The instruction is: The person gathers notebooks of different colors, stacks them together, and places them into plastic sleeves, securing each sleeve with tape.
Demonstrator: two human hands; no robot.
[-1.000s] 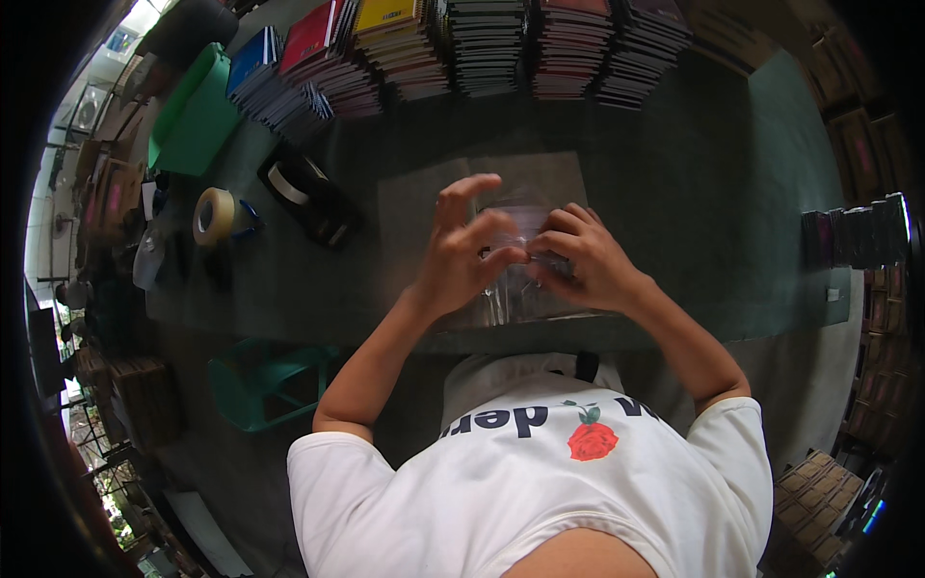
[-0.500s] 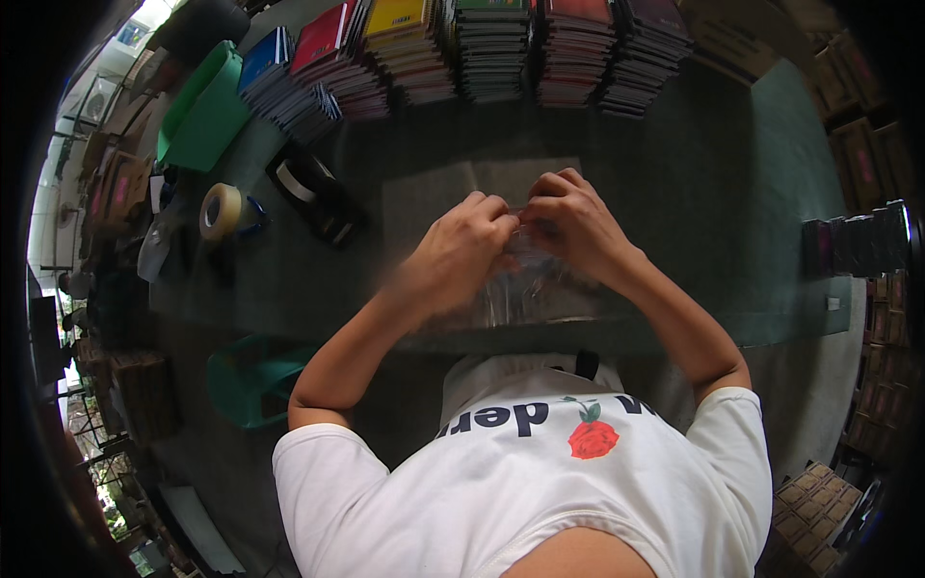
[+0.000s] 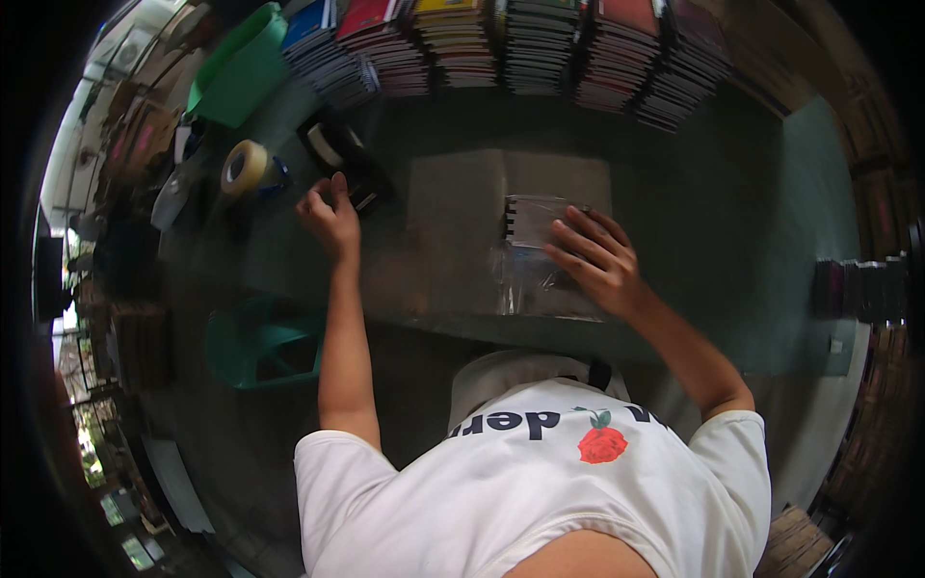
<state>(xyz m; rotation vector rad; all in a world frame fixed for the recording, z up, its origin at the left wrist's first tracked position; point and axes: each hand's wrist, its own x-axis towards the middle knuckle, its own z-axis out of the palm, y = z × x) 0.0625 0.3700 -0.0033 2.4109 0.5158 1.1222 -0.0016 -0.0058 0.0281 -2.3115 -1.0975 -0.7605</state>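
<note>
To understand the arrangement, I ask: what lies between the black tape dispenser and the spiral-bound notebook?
The head view shows, from dispenser to notebook, a narrow strip of green table, then the left part of a flat brownish sheet.

Clear film (image 3: 557, 279), just off centre toward three o'clock: thin plastic, glossy, creased, bright streaks. Spiral-bound book (image 3: 540, 220) under film: pale, paper-like face. Flat sheet (image 3: 453, 193) below: dull, brownish, material indeterminable. Tabletop (image 3: 713, 212): smooth, low sheen. Notebook stacks (image 3: 541, 58), twelve o'clock: smooth covers, paper edges. Tape roll (image 3: 255, 164), ten o'clock: smooth plastic. Stool (image 3: 229, 352), between eight and nine: plastic. Shirt (image 3: 520, 482), six o'clock: matt cloth.
</note>
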